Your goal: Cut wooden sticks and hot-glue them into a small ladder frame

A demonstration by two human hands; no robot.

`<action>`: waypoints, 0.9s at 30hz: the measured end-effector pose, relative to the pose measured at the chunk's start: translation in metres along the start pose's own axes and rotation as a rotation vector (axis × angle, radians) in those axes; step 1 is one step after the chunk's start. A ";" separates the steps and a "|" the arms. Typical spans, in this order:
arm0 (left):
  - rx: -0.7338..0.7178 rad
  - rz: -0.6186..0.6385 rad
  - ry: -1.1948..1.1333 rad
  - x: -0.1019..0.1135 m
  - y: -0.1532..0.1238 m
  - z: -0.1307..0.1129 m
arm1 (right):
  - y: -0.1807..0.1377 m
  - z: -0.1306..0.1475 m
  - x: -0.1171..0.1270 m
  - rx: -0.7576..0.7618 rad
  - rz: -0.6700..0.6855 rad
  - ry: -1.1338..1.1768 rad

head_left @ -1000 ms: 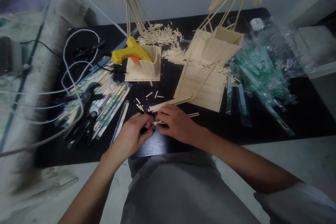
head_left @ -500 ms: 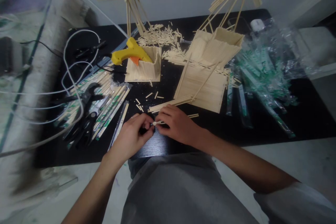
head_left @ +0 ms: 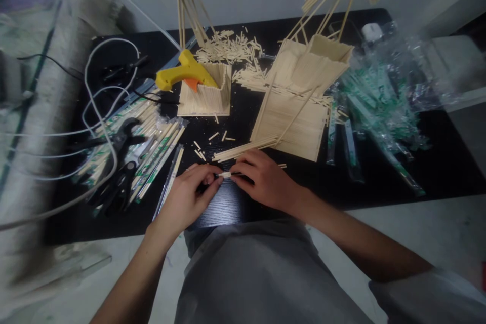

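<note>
Near the front of the black table [head_left: 224, 207], my two hands pinch the ends of a short pale bundle of wooden sticks [head_left: 226, 175]. My left hand [head_left: 190, 190] is closed on its left end, thumb and forefinger pressed together. My right hand [head_left: 264, 179] grips the right end with curled fingers, which hide much of the sticks. Just beyond the fingers lies a row of long wooden sticks [head_left: 243, 148]. Short cut stick pieces [head_left: 198, 150] are scattered past my left hand.
A yellow glue gun [head_left: 186, 72] rests in a small stick-built box [head_left: 205, 101]. Right of it stands a larger stick-built model [head_left: 292, 116]. Wrapped chopsticks [head_left: 159, 159] and black-handled cutters [head_left: 121, 182] lie left, among white cables [head_left: 93, 91]. Plastic wrappers [head_left: 383, 96] cover the right side.
My fingers have moved slightly apart, showing more of the small bundle between them. The sticks there now look evenly lined up. The view has shifted a little.
</note>
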State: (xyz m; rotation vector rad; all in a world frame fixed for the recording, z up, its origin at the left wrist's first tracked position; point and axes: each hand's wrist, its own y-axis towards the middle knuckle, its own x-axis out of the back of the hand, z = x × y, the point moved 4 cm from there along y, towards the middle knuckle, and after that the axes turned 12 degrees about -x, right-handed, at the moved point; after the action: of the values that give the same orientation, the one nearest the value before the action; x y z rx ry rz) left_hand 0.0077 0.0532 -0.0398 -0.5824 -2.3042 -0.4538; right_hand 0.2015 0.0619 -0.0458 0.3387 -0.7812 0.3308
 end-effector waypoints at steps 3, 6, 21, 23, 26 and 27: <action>-0.002 -0.005 0.010 -0.001 -0.001 0.002 | 0.001 0.001 0.000 0.011 -0.010 -0.004; 0.000 -0.017 0.006 -0.002 -0.002 0.003 | 0.000 0.000 -0.001 0.026 -0.023 0.006; -0.064 -0.030 -0.006 -0.003 -0.001 0.002 | -0.001 -0.001 -0.002 0.039 -0.035 0.004; -0.070 -0.026 0.001 -0.003 -0.001 0.002 | -0.001 -0.002 -0.002 0.033 -0.032 0.003; -0.085 -0.029 0.011 -0.003 -0.001 0.001 | -0.001 -0.003 -0.003 0.026 -0.027 0.018; -0.088 -0.030 0.012 -0.003 -0.001 0.001 | -0.001 -0.003 -0.003 0.026 -0.028 0.025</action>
State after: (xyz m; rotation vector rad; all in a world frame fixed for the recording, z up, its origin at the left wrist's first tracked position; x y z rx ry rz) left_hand 0.0085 0.0524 -0.0426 -0.5864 -2.2936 -0.5740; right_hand 0.2014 0.0620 -0.0502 0.3690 -0.7478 0.3184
